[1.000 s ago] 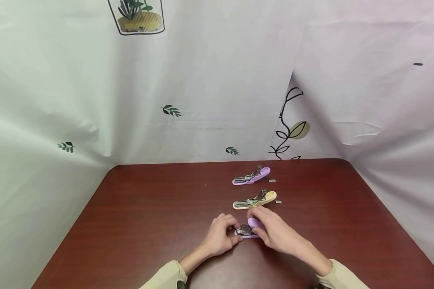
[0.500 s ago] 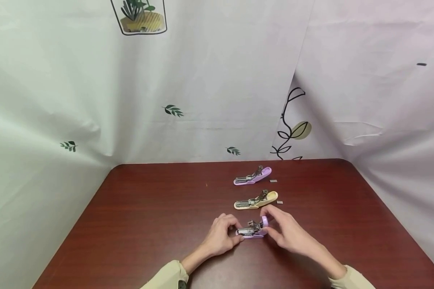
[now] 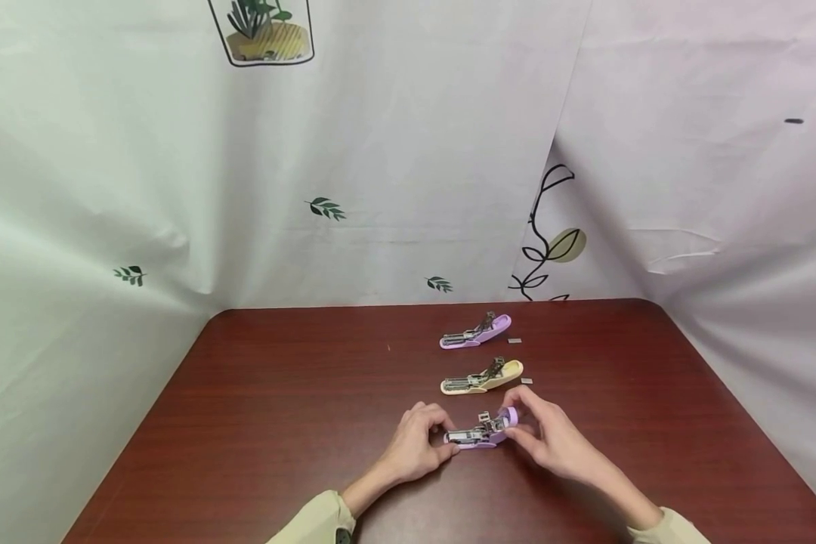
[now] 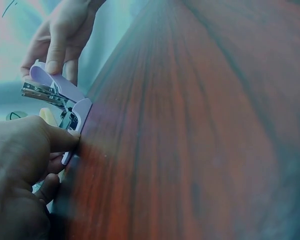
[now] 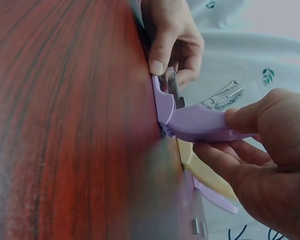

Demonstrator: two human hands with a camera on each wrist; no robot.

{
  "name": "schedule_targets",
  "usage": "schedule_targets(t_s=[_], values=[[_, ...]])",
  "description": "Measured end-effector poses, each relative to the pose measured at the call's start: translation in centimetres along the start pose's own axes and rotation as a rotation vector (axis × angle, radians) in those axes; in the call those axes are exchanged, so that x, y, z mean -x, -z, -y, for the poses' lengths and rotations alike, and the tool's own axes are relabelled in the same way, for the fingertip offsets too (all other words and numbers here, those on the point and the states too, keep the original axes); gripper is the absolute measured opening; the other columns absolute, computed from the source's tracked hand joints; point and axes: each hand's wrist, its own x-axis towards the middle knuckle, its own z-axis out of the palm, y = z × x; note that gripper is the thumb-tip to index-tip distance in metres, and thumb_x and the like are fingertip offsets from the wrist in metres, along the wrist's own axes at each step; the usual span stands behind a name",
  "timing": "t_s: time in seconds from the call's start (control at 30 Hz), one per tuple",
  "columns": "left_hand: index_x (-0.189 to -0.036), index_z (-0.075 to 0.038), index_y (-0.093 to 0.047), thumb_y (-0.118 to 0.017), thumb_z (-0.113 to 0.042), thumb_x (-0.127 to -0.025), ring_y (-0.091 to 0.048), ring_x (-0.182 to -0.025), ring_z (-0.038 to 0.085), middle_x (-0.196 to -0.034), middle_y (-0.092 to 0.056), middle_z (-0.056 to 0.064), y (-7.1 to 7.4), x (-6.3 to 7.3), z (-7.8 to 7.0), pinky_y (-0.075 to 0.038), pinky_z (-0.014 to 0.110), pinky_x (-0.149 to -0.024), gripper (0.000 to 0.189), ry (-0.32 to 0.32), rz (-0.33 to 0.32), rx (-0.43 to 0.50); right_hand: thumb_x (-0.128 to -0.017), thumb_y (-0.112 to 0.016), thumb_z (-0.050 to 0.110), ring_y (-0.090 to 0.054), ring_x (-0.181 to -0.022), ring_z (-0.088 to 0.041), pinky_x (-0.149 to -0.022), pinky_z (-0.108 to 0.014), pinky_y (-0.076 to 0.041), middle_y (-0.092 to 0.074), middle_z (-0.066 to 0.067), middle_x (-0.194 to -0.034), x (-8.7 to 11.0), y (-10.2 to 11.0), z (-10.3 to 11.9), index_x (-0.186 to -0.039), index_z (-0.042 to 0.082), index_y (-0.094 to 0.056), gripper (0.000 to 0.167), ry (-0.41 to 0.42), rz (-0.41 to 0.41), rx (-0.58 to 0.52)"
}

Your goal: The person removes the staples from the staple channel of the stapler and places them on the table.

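Observation:
A purple stapler (image 3: pixel 472 436) lies on the table with its top swung wide back and its metal inner parts exposed. My left hand (image 3: pixel 416 446) pinches the front end of its base between thumb and fingers. The purple top cover (image 5: pixel 202 122) is held by my right hand (image 3: pixel 551 438), thumb on one side and fingers on the other. In the left wrist view the metal magazine (image 4: pixel 42 94) stands out from the raised cover. Just beyond sits an opened yellow stapler (image 3: pixel 479 379), and behind that another opened purple stapler (image 3: pixel 474 333).
Small strips of staples lie right of the two farther staplers, one staple strip (image 3: pixel 527 381) by the yellow one and another staple strip (image 3: pixel 514 341) by the far purple one. A pale printed curtain (image 3: pixel 381 151) encloses the brown table (image 3: pixel 279 393).
My right hand has moved right and swung the near stapler's cover up and back, so the inside shows. My left hand stays on the base.

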Motion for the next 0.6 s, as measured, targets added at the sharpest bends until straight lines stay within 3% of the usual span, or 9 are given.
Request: schedule_targets(t_s=[0.6], values=[[-0.082, -0.019, -0.069, -0.086, -0.014, -0.071, -0.044, -0.078, 0.002, -0.081, -0.058, -0.015, 0.0, 0.0, 0.0, -0.035, 0.023, -0.073, 0.021, -0.010, -0.008, -0.015, -0.080, -0.071, -0.018, -0.067, -0.092, -0.017, -0.074, -0.028, -0.056, -0.065, -0.007, -0.104, 1.2, 0.8, -0.9, -0.106, 0.005, -0.053, 0.039, -0.094, -0.008, -0.036]])
